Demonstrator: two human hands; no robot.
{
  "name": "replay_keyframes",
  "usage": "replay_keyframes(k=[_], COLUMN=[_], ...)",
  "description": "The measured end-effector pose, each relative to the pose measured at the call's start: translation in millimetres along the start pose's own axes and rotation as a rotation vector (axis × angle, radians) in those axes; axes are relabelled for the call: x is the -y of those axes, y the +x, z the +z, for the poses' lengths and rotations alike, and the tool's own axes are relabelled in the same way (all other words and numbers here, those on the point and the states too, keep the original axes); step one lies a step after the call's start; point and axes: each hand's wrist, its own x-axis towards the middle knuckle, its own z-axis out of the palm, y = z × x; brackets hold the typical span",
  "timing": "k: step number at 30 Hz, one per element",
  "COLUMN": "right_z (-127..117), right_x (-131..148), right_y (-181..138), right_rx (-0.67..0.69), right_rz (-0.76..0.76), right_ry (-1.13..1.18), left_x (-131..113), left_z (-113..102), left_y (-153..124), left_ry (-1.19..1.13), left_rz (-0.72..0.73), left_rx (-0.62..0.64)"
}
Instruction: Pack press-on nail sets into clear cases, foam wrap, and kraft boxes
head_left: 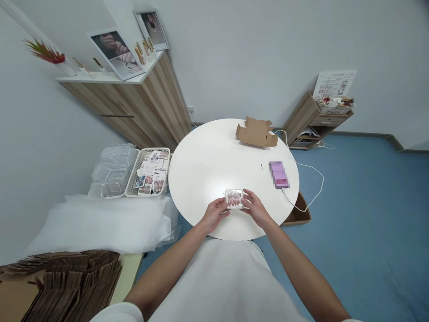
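Observation:
Between my two hands is a small clear plastic box with rows of pinkish press-on nails inside, held over the near part of the round white table. My left hand grips its left side, thumb near the front corner. On the right side, the fingers and thumb of my right hand close on the box's edge. Beyond, an unfolded brown cardboard box lies at the table's far side. A phone with a purple, blurred screen rests to the right, a white cable plugged into it.
Left of the table stand a white basket of nail cards and a pile of clear plastic boxes. Translucent sheets and stacked flat cardboard lie nearer. A wooden cabinet rises behind; the white cable loops off the table's right edge.

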Motion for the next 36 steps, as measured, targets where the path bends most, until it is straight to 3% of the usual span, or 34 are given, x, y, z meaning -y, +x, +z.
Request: replay_keyframes(k=[11, 14, 18, 22, 27, 32, 36], right_z=[-9, -13, -20, -30, -32, -18, 1], right_x=[-6, -11, -17, -11, -2, -4, -13], right_y=[-10, -8, -4, 2, 18, 36, 51], right_rx=[-0.031, -0.05, -0.065, 0.003, 0.166, 0.157, 0.192], right_rz=[0.054, 0.036, -0.036, -0.253, -0.469, -0.534, -0.522], right_ry=[0.084, 0.056, -0.108, -0.415, -0.637, -0.697, -0.721], left_x=[2, 5, 11, 12, 8, 6, 3], left_z=[6, 12, 22, 24, 15, -2, -26], left_y=[9, 12, 16, 17, 15, 13, 14], left_ry=[0.111, 0.175, 0.227, 0.269, 0.345, 0.545, 0.67], left_rz=[-0.034, -0.011, 0.036, 0.103, 0.224, 0.384, 0.426], left_rx=[-0.005, -0.064, -0.185, -0.227, -0.244, -0.31, -0.364])
